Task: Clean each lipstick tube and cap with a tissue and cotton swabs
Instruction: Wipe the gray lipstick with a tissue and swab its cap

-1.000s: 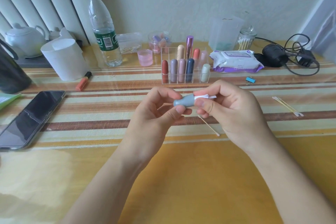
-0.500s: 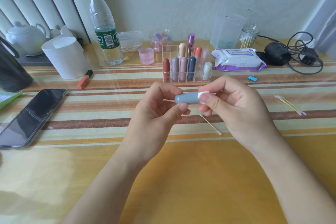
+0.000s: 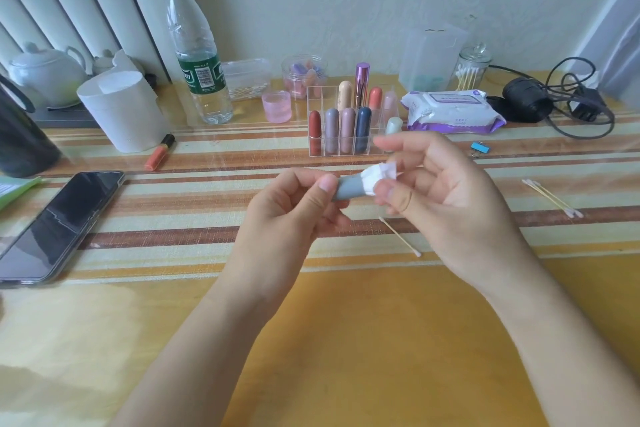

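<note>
My left hand (image 3: pixel 291 211) grips the left end of a grey-blue lipstick tube (image 3: pixel 349 188), held level above the striped mat. My right hand (image 3: pixel 443 198) pinches a small white tissue (image 3: pixel 379 175) wrapped over the tube's right end, thumb below and fingers above. A clear organiser (image 3: pixel 349 125) behind the hands holds several capped lipsticks. One cotton swab (image 3: pixel 400 236) lies on the mat under my right hand. More cotton swabs (image 3: pixel 552 198) lie at the right.
A phone (image 3: pixel 55 222) lies at the left, an orange lip tube (image 3: pixel 159 152) beside a white paper cup (image 3: pixel 124 114). At the back stand a water bottle (image 3: pixel 197 55), pink cup (image 3: pixel 277 107), wipes pack (image 3: pixel 450 111), swab jar (image 3: pixel 472 68) and black cable (image 3: pixel 561 97).
My right hand has slid the tissue toward the tube's right end and its fingers have spread. The left hand still holds the tube.
</note>
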